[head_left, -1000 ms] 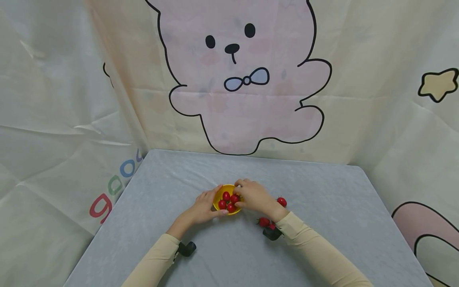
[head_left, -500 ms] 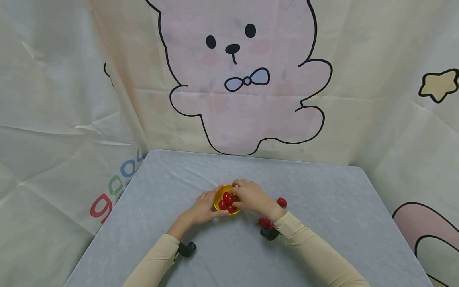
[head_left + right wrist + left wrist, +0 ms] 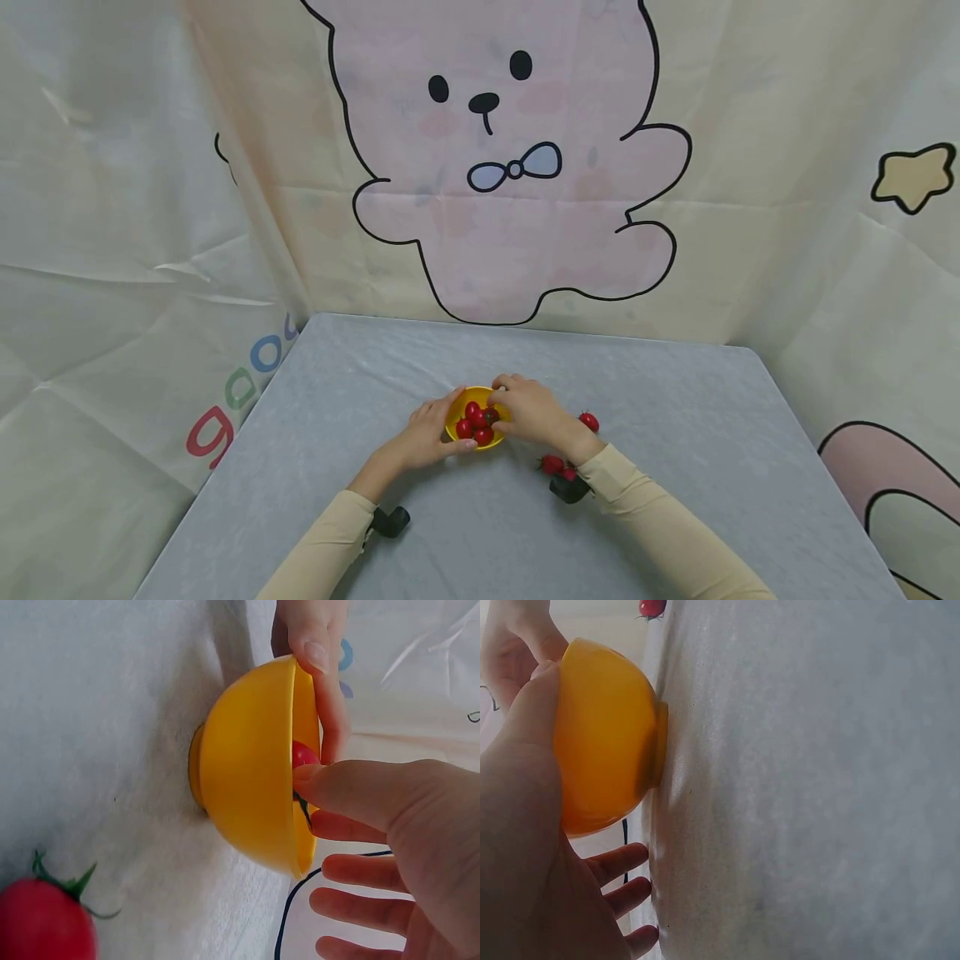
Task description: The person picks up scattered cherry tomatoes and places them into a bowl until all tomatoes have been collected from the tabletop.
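Note:
A yellow bowl (image 3: 472, 394) stands on the table with several red cherry tomatoes (image 3: 464, 428) inside. My left hand (image 3: 426, 435) spans its left side and grips it, thumb at the near rim; in the left wrist view the other fingers stretch past the bowl (image 3: 604, 742). Over the right rim, my right hand (image 3: 528, 411) pinches one cherry tomato (image 3: 303, 753) between thumb and index finger, its green stem hanging beside the thumb. The remaining right fingers spread loosely outside the bowl, as the right wrist view shows.
One cherry tomato (image 3: 588, 422) lies right of my right hand. Another tomato (image 3: 552, 464) sits near my right wrist, with more red partly hidden by the black wrist camera (image 3: 569, 488). A grey cloth covers the table (image 3: 675, 467); printed curtains (image 3: 720, 250) stand behind it.
My right hand shifts slightly left over the bowl, then back right. A dark stem now shows on the tomato at its fingertips. My left hand and the bowl stay in place.

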`<state>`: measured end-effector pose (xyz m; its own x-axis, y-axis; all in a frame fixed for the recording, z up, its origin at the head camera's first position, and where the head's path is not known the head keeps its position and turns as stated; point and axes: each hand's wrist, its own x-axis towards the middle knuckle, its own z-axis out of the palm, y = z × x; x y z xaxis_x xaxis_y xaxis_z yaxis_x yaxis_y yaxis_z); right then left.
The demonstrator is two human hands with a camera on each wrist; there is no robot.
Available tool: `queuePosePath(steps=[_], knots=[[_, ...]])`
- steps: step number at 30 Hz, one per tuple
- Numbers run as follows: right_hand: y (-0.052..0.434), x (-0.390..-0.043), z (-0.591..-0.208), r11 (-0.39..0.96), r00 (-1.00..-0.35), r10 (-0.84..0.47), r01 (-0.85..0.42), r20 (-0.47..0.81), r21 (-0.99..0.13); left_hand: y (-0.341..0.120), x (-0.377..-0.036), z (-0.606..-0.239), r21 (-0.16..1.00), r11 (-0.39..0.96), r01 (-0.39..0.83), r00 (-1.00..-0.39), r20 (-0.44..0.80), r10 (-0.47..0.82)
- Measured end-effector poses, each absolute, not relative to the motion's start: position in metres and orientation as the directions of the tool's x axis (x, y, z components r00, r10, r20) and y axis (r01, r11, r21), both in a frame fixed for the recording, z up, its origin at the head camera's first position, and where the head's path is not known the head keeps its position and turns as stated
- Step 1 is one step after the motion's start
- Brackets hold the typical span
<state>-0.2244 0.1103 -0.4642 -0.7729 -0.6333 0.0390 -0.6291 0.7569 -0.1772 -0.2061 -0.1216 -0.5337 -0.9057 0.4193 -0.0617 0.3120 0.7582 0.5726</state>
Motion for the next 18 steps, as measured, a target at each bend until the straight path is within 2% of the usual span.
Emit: queuePosePath(steps=[18], knots=[[0.141,-0.223,-0.467,0.778,-0.793,-0.606,-0.606,0.055,-0.166,-0.120,-0.206,-0.536,0.560,0.771,0.304,-0.912,-0.063,0.405]])
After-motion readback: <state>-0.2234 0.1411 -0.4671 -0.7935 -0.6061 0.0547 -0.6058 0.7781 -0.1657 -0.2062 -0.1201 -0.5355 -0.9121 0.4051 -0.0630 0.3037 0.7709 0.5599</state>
